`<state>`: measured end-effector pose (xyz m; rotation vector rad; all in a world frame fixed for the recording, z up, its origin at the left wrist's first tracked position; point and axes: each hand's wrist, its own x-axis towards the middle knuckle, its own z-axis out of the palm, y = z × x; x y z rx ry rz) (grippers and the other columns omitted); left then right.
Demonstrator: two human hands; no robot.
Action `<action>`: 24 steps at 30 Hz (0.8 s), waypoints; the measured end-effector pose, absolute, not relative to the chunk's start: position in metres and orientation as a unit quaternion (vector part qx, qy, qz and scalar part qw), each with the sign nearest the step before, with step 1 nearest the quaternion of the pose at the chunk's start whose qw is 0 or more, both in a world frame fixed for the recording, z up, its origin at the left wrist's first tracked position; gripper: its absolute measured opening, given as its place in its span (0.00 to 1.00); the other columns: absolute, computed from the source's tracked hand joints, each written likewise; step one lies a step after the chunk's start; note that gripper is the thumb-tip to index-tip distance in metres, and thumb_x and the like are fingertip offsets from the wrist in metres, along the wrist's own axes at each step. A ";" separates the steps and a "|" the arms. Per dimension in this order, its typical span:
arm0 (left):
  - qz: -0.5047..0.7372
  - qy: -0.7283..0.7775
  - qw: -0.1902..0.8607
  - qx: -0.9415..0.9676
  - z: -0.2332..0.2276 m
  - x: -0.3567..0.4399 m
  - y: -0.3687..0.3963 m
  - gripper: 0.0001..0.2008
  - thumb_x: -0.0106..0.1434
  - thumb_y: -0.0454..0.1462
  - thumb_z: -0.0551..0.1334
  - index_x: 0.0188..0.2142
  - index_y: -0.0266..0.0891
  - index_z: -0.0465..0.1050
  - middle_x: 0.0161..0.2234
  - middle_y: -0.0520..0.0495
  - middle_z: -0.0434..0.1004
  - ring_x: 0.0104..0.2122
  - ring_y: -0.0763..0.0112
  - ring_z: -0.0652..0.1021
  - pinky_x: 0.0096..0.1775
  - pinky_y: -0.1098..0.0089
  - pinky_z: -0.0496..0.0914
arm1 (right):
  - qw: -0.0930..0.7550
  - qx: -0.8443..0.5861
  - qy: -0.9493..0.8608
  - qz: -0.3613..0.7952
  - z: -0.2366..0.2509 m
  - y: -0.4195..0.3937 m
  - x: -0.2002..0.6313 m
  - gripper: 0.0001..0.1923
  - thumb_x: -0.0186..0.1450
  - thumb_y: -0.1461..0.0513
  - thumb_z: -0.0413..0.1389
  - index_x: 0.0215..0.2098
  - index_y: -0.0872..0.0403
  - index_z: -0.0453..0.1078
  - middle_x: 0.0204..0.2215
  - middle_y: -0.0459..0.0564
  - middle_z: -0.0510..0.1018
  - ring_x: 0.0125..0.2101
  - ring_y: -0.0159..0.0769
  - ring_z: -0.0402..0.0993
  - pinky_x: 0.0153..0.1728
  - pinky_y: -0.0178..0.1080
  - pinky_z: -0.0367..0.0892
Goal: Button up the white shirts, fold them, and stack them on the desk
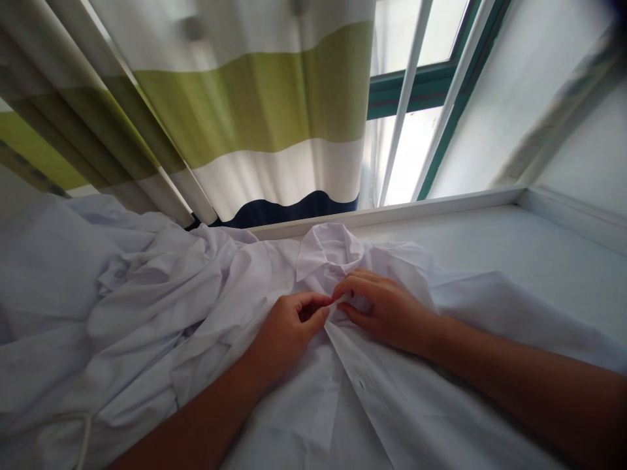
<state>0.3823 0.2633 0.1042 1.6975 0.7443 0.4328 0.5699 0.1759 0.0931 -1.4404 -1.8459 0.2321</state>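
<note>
A white shirt (372, 398) lies spread in front of me, its collar (326, 251) pointing toward the window. My left hand (289, 326) pinches the shirt's front edge just below the collar. My right hand (386, 307) meets it there, fingertips pressed on the same strip of fabric. Both hands touch at the placket, and what sits between the fingertips is hidden.
More crumpled white garments (127, 294) are heaped to the left. A white surface (529, 248) with a raised ledge runs along the back and right. A striped green, white and dark curtain (255, 111) hangs behind, beside a window (416, 98) with a green frame.
</note>
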 end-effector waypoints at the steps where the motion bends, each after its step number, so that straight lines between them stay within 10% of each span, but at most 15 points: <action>1: 0.183 0.316 0.578 0.730 0.104 0.383 0.263 0.12 0.59 0.43 0.67 0.42 0.44 0.82 0.41 0.47 0.83 0.42 0.59 0.81 0.45 0.64 0.74 | 0.388 -0.564 -0.723 0.091 0.093 0.176 0.570 0.08 0.63 0.67 0.58 0.39 0.50 0.72 0.34 0.47 0.77 0.36 0.37 0.73 0.39 0.39 0.69; 24: 0.154 0.306 0.500 0.796 0.108 0.384 0.257 0.13 0.64 0.40 0.62 0.46 0.38 0.79 0.38 0.48 0.81 0.37 0.65 0.78 0.42 0.68 0.69 | 0.409 -0.559 -0.704 0.155 0.096 0.172 0.570 0.08 0.61 0.66 0.59 0.39 0.53 0.74 0.32 0.44 0.78 0.31 0.30 0.72 0.34 0.32 0.66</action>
